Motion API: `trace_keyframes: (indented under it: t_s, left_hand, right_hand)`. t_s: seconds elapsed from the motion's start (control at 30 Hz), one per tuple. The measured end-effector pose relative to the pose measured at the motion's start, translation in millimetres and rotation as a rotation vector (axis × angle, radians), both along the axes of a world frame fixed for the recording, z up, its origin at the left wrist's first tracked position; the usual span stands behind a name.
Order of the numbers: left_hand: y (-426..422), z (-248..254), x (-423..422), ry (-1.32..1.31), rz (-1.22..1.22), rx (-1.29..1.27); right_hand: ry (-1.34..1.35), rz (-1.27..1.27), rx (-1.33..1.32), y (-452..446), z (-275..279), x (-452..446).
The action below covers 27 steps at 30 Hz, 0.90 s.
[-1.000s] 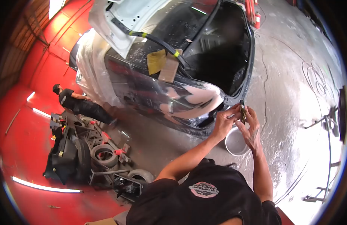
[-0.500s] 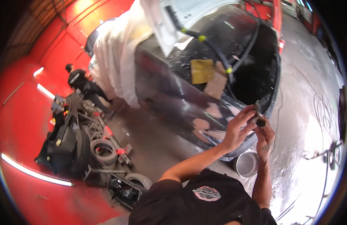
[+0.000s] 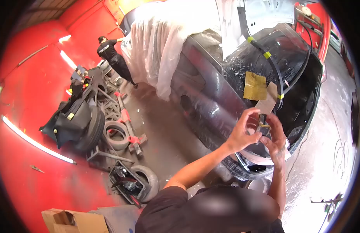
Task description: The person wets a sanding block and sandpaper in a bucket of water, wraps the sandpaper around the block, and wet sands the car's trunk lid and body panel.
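Observation:
My left hand and my right hand come together over the rear corner of a dark car body. Between their fingertips they grip a small dark block with a tan strip around it; its exact kind is unclear. Just beyond the fingers, a yellow sheet and a beige sheet rest on the car, the beige one partly behind the hands. Below the wrists, a round metal bucket shows only in part.
Whitish plastic sheeting drapes the car, with another person beside it. Tires, metal stands and car parts line the red wall at left. A cardboard box stands at lower left. A hose lies on the right floor.
The view has swung left, so the car appears farther right and the cardboard box has come into sight. Both hands still hold the block, now turned differently, over the car's corner.

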<state>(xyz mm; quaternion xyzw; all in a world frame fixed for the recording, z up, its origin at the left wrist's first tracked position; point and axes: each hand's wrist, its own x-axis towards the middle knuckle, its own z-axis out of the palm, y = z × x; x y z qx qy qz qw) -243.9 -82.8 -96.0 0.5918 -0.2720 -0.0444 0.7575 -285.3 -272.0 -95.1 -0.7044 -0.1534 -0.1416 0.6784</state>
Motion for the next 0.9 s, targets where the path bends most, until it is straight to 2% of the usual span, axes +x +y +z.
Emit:
trace_keyframes:
  t_s: [0.13, 0.23, 0.37, 0.5, 0.53, 0.63, 0.73, 0.77, 0.83, 0.9]
  left_hand:
    - [17.3, 2.7, 8.0, -0.011, 0.009, -0.074]
    - [27.1, 10.3, 10.1, -0.066, 0.055, -0.008]
    - [35.1, 12.5, 11.5, 0.003, 0.057, -0.030]
    - [42.8, 21.7, 22.6, 0.029, 0.001, -0.071]
    - [44.0, 24.1, 25.9, 0.070, -0.013, -0.093]
    - [51.5, 33.9, 47.4, -0.061, -0.050, -0.025]
    - [57.9, 53.5, 58.1, -0.009, -0.006, -0.004]
    - [59.2, 59.4, 63.9, 0.015, -0.003, 0.004]
    - [65.5, 71.3, 86.1, -0.160, 0.142, 0.088]
    - [86.5, 81.4, 114.7, -0.121, 0.195, 0.041]
  right_hand:
    - [0.054, 0.322, 0.378, 18.1, 1.1, 19.6]
    - [0.235, 0.400, 0.261, 19.7, 4.1, 24.6]
    - [0.168, 0.319, 0.256, 34.2, 10.5, 16.3]
    - [-0.047, 0.194, -0.007, 35.8, 16.5, 24.6]
    - [-0.102, 0.121, -0.160, 35.8, 18.4, 28.4]
    - [-0.206, -0.032, -0.243, 49.5, 17.4, 36.9]
    - [-0.410, -0.265, -0.377, 64.5, 18.7, 55.1]
    - [-0.473, -0.331, -0.364, 69.3, 21.0, 66.5]
    - [-0.598, -0.468, -0.342, 81.1, 31.3, 103.4]
    - [-0.630, -0.625, -0.255, 92.7, 43.4, 142.5]
